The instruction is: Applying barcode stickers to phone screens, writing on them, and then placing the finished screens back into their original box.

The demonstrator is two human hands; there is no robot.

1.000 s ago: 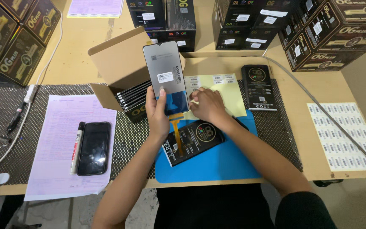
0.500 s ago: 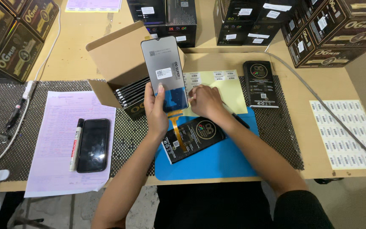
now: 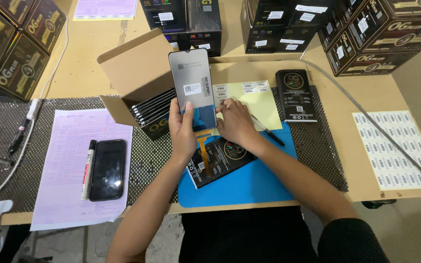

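Fingers (image 3: 187,108) of the left hand (image 3: 182,131) were wrapped around the lower end of a phone display panel (image 3: 192,85), holding it upright above the worktop (image 3: 84,73), thumb pressed on its dark face, which carried a small white rectangular label near the middle. An orange flex ribbon (image 3: 204,146) hung from the panel's bottom edge. The right hand (image 3: 236,124) lay just beside it, fingers curled loosely with the tips on a pale yellow sheet (image 3: 264,104) bearing white stickers along its top; whether they pinched one could not be told. Under both wrists lay a flat black package (image 3: 220,160) on a blue mat (image 3: 254,180). Behind the panel stood an open brown cardboard box (image 3: 132,68) packed with slim black packages on edge. Another black package (image 3: 296,95) lay flat right of the yellow sheet, and a white sheet of small labels (image 3: 395,146) sat at the far right. On the left, a black phone (image 3: 107,169) and a marker (image 3: 88,168) rested on a pink form (image 3: 69,151).
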